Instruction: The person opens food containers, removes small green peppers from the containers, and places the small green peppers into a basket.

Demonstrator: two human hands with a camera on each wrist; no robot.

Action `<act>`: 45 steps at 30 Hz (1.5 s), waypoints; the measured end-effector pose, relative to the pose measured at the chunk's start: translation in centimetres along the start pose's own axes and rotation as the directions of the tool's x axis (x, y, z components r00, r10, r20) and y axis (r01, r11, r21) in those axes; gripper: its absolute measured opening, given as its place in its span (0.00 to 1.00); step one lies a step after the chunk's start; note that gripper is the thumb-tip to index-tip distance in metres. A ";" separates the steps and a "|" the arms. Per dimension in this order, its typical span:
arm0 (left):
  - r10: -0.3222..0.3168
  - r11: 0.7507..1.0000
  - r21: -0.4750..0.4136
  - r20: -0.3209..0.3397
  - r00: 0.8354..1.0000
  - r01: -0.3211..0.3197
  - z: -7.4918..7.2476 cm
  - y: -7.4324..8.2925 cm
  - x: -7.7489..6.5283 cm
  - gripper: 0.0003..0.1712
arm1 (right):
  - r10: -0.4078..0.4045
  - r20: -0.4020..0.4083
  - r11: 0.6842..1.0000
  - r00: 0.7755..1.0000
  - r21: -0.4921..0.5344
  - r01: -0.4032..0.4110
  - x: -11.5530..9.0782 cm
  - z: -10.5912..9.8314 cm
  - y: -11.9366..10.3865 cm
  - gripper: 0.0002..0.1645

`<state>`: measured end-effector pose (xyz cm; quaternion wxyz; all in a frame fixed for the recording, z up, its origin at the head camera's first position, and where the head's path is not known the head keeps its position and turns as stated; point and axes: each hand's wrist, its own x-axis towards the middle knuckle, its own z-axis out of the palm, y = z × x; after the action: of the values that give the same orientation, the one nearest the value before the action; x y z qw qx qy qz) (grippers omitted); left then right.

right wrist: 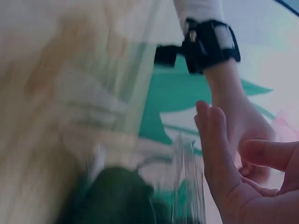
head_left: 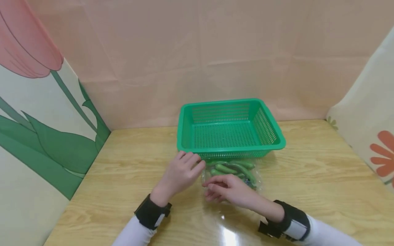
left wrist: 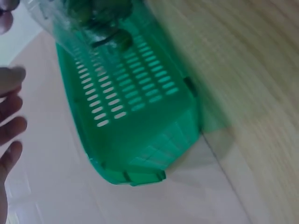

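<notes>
A clear plastic bag of long green vegetables lies on the table, just in front of a green plastic basket. My left hand hovers at the bag's left side, fingers loosely bent; in the left wrist view its fingers are spread and hold nothing. Over the bag's near edge is my right hand. The right wrist view shows its fingers fairly straight, with the thumb apart from them. Dark green shapes are blurred inside the clear plastic there.
The slatted basket stands near the back of the wood-grain table, before a pink cloth backdrop. Floral cloths hang at the left and right. Each wrist wears a black strap.
</notes>
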<state>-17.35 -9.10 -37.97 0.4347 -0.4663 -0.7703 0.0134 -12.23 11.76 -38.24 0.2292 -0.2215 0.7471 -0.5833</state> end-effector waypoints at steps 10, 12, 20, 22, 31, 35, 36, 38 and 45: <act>0.075 0.983 -0.171 0.070 0.995 -0.062 -0.6 0.7 0.5 0.04 | 0.026 0.136 0.993 0.990 0.115 -0.042 -0.2 2.1 0.4 0.26; 0.067 0.975 -0.217 0.092 0.993 -0.046 -0.8 0.7 0.6 0.03 | 0.031 0.149 0.991 0.988 0.123 -0.050 -0.4 2.3 0.6 0.26; 0.070 0.923 -0.384 0.189 0.979 0.008 -1.2 0.9 0.6 0.05 | 0.081 0.194 0.944 0.978 0.300 -0.138 -0.7 3.4 1.8 0.30; 0.075 0.912 -0.409 0.227 0.971 0.025 -1.3 0.9 0.6 0.06 | 0.098 0.208 0.909 0.973 0.380 -0.172 -0.7 3.7 2.1 0.31; 0.095 0.887 -0.450 0.397 0.913 0.104 -1.4 1.0 0.3 0.04 | 0.205 0.199 0.728 0.958 0.624 -0.285 -0.7 4.2 2.8 0.32; 0.107 0.894 -0.435 0.440 0.892 0.107 -1.4 1.0 0.3 0.04 | 0.256 0.129 0.659 0.958 0.701 -0.271 -0.9 4.4 2.7 0.31; 0.109 0.896 -0.431 0.449 0.887 0.108 -1.4 1.0 0.3 0.04 | 0.271 0.106 0.642 0.957 0.721 -0.261 -1.0 4.4 2.7 0.31; 0.108 0.898 -0.425 0.460 0.881 0.112 -1.5 1.1 0.3 0.05 | 0.292 0.063 0.612 0.954 0.755 -0.237 -1.2 4.4 2.7 0.29; 0.121 0.891 -0.442 0.443 0.888 0.099 -1.2 1.4 0.3 0.06 | 0.322 -0.011 0.539 0.947 0.824 -0.174 -1.4 4.3 2.8 0.17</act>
<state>-15.62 -8.60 -37.62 0.1195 -0.5425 -0.8297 -0.0541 -8.68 9.91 -41.82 0.3242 0.0649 0.4351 -0.8375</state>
